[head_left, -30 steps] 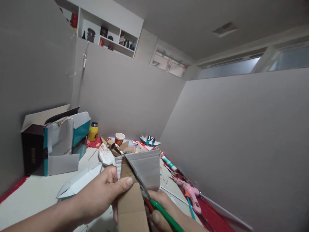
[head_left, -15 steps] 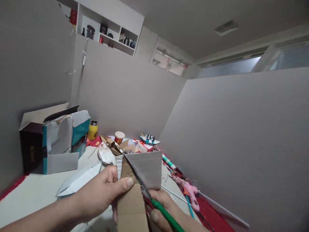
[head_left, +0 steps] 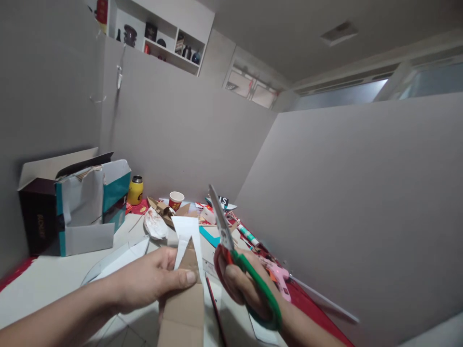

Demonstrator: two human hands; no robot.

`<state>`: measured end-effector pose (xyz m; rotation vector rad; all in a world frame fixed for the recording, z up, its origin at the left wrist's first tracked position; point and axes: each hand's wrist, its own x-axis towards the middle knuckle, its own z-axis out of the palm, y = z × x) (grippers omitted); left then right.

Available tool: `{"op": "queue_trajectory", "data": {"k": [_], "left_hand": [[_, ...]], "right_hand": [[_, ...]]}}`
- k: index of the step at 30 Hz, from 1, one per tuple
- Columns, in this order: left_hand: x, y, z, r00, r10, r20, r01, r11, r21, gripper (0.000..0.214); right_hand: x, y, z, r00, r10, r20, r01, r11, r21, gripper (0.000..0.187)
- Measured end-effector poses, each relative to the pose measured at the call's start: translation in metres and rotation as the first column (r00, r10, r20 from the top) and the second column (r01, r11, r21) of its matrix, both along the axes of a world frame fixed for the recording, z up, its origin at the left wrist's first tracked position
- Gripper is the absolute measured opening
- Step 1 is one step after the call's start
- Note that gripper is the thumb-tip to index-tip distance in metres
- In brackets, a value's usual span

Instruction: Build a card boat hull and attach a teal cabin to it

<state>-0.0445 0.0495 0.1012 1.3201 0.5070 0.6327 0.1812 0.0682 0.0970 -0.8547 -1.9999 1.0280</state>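
From my station I logged the card (head_left: pixel 183 311) and white sheet (head_left: pixel 185 226) above the table (head_left: pixel 54 277), pinched by the left hand (head_left: pixel 164 277), thumb in front, other fingers mostly hidden. The right hand (head_left: pixel 246 286) had fingers curled through the scissors (head_left: pixel 226 240), raised beside the card. I judged two hazards: layers slipping through loose pinch; thumb cuts through careless blade angle.

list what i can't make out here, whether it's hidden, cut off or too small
All in the head view:
Left hand: some fingers are hidden behind the cardboard.
The cardboard's near end: cut off by the bottom edge.
Pink glue gun: partly hidden behind the right hand.
Dark box: its lettering is too small and blurred to read.
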Motion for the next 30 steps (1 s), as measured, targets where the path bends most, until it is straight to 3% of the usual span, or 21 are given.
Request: {"op": "queue_trajectory", "data": {"k": [4,9,13,15,17,18,20,22,24,26,28,30], "left_hand": [[-0.006,0.004,0.003,0.987,-0.117,-0.114,0.116,0.993,-0.015,0.029],[-0.006,0.003,0.006,0.929,-0.151,-0.337,0.179,0.982,0.055,0.032],[-0.008,0.008,0.007,0.911,-0.213,-0.352,0.224,0.975,-0.011,0.033],[-0.014,0.016,0.004,0.95,-0.189,-0.247,0.176,0.982,-0.072,0.032],[-0.021,0.028,-0.001,0.993,-0.046,-0.106,0.03,0.989,-0.142,0.038],[-0.024,0.034,-0.003,0.995,0.087,-0.042,-0.093,0.979,-0.179,0.043],[-0.028,0.044,-0.01,0.98,0.201,0.01,-0.194,0.954,-0.227,0.042],[-0.025,0.048,-0.015,0.957,0.285,0.058,-0.27,0.945,-0.186,0.035],[-0.016,0.043,-0.018,0.936,0.349,0.049,-0.338,0.928,-0.154,0.031],[-0.004,0.032,-0.018,0.95,0.309,0.041,-0.302,0.946,-0.117,0.041],[0.007,0.021,-0.015,0.945,0.304,0.118,-0.292,0.95,-0.109,0.042],[0.013,0.013,-0.012,0.9,0.39,0.195,-0.373,0.92,-0.122,0.036]], "right_hand": [[-0.006,0.012,0.009,0.998,0.049,-0.038,-0.054,0.99,-0.131,0.038],[-0.028,0.01,0.024,0.975,0.211,0.067,-0.196,0.962,-0.189,0.033],[-0.034,0.003,0.029,0.946,0.289,0.145,-0.246,0.935,-0.254,0.034],[-0.032,0.005,0.024,0.963,0.248,0.105,-0.221,0.95,-0.219,0.033],[-0.03,0.011,0.017,0.988,0.15,-0.019,-0.151,0.974,-0.17,0.032],[-0.029,0.014,0.015,0.991,0.075,-0.108,-0.09,0.986,-0.138,0.032],[-0.03,0.022,0.012,0.951,-0.087,-0.298,0.07,0.995,-0.065,0.027],[-0.033,0.028,0.011,0.872,-0.2,-0.447,0.221,0.975,-0.005,0.023],[-0.038,0.032,0.009,0.812,-0.259,-0.524,0.307,0.952,0.004,0.022],[-0.044,0.033,0.005,0.791,-0.297,-0.535,0.345,0.939,-0.011,0.025],[-0.052,0.031,0.0,0.789,-0.318,-0.526,0.357,0.934,-0.029,0.029],[-0.06,0.027,-0.006,0.787,-0.331,-0.52,0.364,0.931,-0.042,0.03]]}}
